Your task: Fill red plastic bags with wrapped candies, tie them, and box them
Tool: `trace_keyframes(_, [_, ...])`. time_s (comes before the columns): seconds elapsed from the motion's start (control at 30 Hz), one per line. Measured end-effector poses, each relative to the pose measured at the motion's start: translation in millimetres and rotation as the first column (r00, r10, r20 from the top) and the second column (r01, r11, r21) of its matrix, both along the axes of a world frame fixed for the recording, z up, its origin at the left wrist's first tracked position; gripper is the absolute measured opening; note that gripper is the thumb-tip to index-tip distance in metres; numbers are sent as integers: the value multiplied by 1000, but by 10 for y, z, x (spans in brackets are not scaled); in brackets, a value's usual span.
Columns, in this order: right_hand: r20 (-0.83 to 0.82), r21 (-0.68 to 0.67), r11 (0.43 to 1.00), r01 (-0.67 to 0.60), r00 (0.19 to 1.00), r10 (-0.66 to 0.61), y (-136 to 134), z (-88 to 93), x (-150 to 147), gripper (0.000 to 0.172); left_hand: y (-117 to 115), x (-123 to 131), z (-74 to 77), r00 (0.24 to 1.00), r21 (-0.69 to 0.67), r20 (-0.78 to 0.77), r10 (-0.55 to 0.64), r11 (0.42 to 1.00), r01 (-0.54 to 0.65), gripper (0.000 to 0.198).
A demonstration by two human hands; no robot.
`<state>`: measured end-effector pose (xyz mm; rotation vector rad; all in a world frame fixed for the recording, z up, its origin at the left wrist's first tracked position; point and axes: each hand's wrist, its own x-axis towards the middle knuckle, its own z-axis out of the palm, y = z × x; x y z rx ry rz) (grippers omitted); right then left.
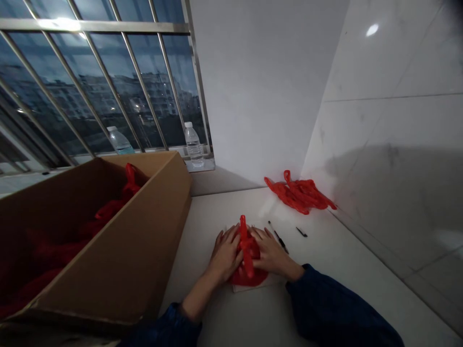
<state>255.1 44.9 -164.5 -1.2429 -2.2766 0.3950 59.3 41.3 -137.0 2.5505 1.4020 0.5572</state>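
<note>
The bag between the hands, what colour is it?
The bag is red, seen best in the head view.

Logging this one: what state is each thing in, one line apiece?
Red bag: bunched on the table, left hand and right hand on its sides.
Cardboard box: open-topped, red bags inside.
Red pile: crumpled, by the wall.
Pen: lying down.
Small black piece: apart from the pen, possibly its cap.
Right bottle: capped, upright.
Left bottle: capped, base hidden.
</note>
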Motion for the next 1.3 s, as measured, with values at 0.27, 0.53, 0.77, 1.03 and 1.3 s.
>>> trace_keyframes(0.27, [142, 43, 998, -44, 989, 37, 61, -329, 1, 95, 37, -41, -380, 993, 14, -114, 2, 1000, -1, 59])
trace_keyframes(0.53, [173, 4, 999, -33, 984, 32, 48, -330, -13, 96, 35, -46, -473, 996, 40, -90, 18, 999, -15, 54])
trace_keyframes(0.77, [153, 3, 1000, -20, 988, 19, 35, -304, -30, 91, 31, -19, -436, 993, 18, -111, 33, 999, -31, 56])
trace_keyframes(1.03, [127, 25, 999, -20, 992, 17, -7, -251, 1, 93, -30, -64, -326, 1000, 21, 7, 20, 1000, -20, 59])
trace_keyframes(1.3, [116, 224, 975, 9, 993, -36, -65, -143, 66, 86, -74, -132, -262, 993, 106, 111, 42, 993, -54, 67])
